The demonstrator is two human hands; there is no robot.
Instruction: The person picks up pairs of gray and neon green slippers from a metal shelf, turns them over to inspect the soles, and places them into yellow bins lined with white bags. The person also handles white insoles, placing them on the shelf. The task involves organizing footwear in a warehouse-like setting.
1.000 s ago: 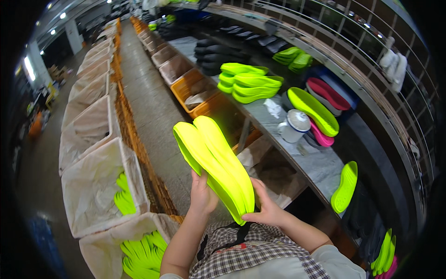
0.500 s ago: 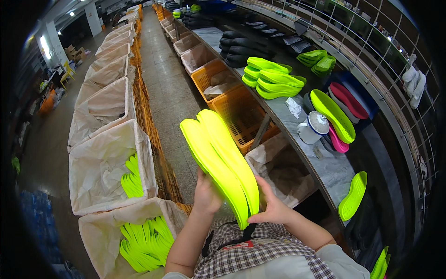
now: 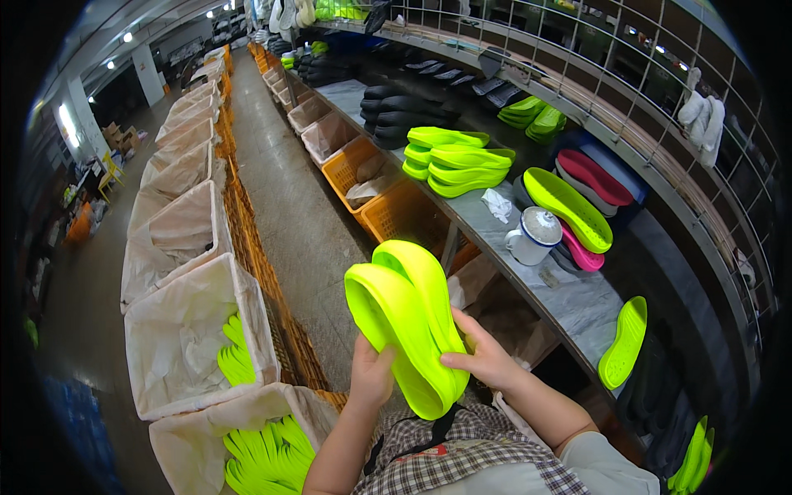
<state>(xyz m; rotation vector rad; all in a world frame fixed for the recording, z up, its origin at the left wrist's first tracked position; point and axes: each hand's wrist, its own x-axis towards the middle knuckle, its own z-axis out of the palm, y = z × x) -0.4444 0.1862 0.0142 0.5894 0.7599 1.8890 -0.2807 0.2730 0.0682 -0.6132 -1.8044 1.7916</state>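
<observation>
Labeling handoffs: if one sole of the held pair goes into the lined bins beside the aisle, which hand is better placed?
Probably left. The left hand grips the neon yellow soles on the side facing the lined bins, some already holding such soles. The right hand is on the bench side.

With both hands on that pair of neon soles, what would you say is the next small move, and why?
Probably swing the pair of soles left and down toward the lined bin by the left hand. Both the left hand and the right hand grip the pair at its lower end, and that bin already holds matching neon soles, so it looks the likeliest place for them.
</observation>
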